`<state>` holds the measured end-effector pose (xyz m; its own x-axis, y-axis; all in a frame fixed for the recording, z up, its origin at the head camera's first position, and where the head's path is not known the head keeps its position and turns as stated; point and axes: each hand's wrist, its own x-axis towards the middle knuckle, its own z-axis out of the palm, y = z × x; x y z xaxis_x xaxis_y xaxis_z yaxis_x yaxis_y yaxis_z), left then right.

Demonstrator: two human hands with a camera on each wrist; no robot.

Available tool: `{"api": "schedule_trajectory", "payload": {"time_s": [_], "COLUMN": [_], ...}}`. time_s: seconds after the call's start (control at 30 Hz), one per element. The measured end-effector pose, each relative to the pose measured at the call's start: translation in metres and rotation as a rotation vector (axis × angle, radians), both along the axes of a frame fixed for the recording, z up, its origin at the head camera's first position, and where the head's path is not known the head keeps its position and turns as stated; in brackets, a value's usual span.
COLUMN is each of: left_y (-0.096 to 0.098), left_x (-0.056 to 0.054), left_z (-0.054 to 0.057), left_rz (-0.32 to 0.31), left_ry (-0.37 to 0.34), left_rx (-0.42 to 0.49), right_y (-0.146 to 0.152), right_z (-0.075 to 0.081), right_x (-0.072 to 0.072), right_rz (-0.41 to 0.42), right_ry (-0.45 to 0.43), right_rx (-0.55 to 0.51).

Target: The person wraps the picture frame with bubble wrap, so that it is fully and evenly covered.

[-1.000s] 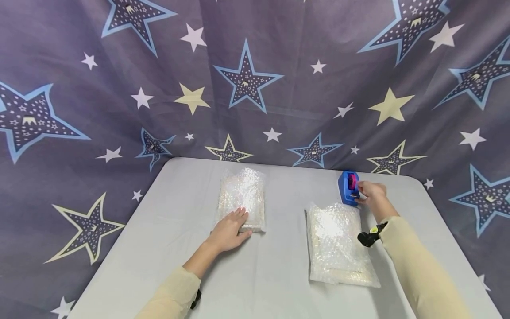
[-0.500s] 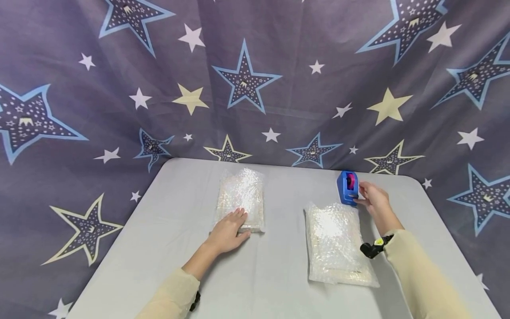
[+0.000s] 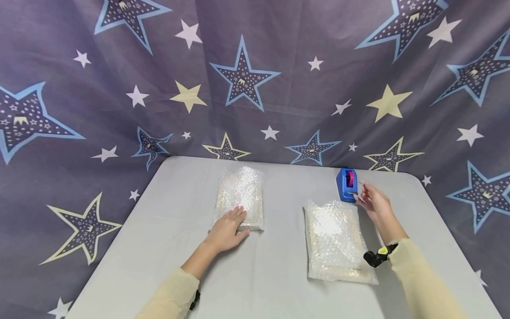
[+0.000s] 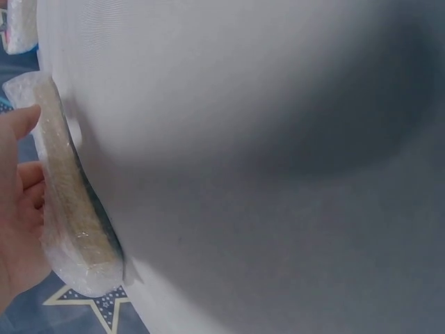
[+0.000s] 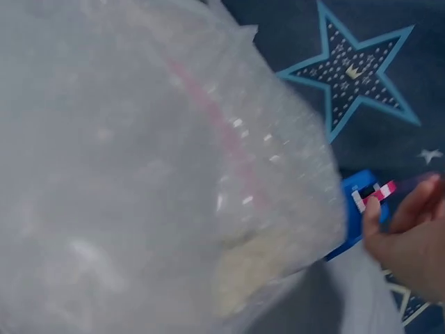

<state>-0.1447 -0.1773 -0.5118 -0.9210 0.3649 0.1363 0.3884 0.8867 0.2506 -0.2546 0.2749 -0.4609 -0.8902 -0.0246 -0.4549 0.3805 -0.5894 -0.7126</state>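
My left hand (image 3: pixel 226 230) lies with straight fingers on the near end of the smaller bubble-wrapped package (image 3: pixel 241 195), left of the table's middle. The left wrist view shows this package (image 4: pixel 73 202) edge-on, with the left hand (image 4: pixel 21 223) against it. At the back right stands a blue tape dispenser (image 3: pixel 341 188) with a pink-cored roll. Just right of it, my right hand (image 3: pixel 376 204) pinches a strip of clear tape, which runs thin from the roll to the fingertips. The blue dispenser (image 5: pixel 353 226) is partly hidden by the right hand (image 5: pixel 410 243) in the right wrist view.
A larger bubble-wrapped package (image 3: pixel 336 241) lies in front of the dispenser, close to the right forearm. Both packages and the dispenser rest on a pale grey table (image 3: pixel 275 266). A star-patterned curtain (image 3: pixel 279 110) hangs right behind the table's back edge.
My right hand has drawn back rightward from the dispenser, and a tape strip now stretches between roll and fingers. My left hand stays on the smaller package.
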Motion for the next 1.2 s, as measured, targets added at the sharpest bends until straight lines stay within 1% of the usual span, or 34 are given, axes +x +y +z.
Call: {"api": "schedule_trajectory", "payload": {"time_s": [0.1, 0.2, 0.3, 0.37, 0.47, 0.57, 0.63, 0.77, 0.87, 0.93, 1.0, 1.07, 1.13, 1.2], "left_y": [-0.001, -0.002, -0.001, -0.001, -0.001, -0.001, -0.001, 0.000, 0.000, 0.000, 0.001, 0.001, 0.001, 0.001], "left_x": [-0.001, -0.001, -0.001, -0.001, 0.001, 0.002, 0.003, 0.003, 0.003, 0.003, 0.003, 0.003, 0.002, 0.001], "left_z": [0.002, 0.004, 0.004, 0.003, 0.002, 0.002, 0.002, 0.000, -0.001, -0.001, -0.001, -0.001, -0.002, -0.002], "left_rz": [-0.003, 0.000, 0.002, 0.001, -0.006, -0.008, -0.009, -0.017, -0.023, -0.020, -0.017, -0.013, -0.015, -0.017], "left_ry": [0.011, 0.016, 0.016, 0.011, 0.004, 0.009, 0.028, 0.086, 0.095, 0.083, 0.067, 0.068, 0.086, 0.096], "left_rx": [0.013, 0.011, 0.009, 0.006, 0.010, 0.023, 0.039, 0.043, 0.046, 0.044, 0.057, 0.050, 0.048, 0.046], "right_y": [0.000, -0.001, 0.001, 0.004, 0.008, 0.009, 0.008, 0.004, 0.002, 0.000, -0.001, -0.003, -0.004, -0.005], "right_z": [0.011, 0.020, 0.022, 0.022, 0.022, 0.021, 0.019, 0.014, 0.011, 0.010, 0.009, 0.007, 0.005, 0.003], "right_x": [-0.003, -0.004, -0.003, -0.003, -0.001, -0.001, -0.002, -0.007, -0.009, -0.009, -0.009, -0.009, -0.010, -0.010], "right_rz": [0.103, 0.230, 0.347, 0.420, 0.456, 0.457, 0.454, 0.455, 0.430, 0.389, 0.328, 0.258, 0.189, 0.137], "right_ry": [-0.109, -0.193, -0.230, -0.237, -0.260, -0.261, -0.245, -0.197, -0.178, -0.176, -0.171, -0.165, -0.164, -0.168], "right_rx": [0.004, 0.042, 0.109, 0.153, 0.175, 0.174, 0.186, 0.286, 0.372, 0.436, 0.512, 0.608, 0.705, 0.788]}}
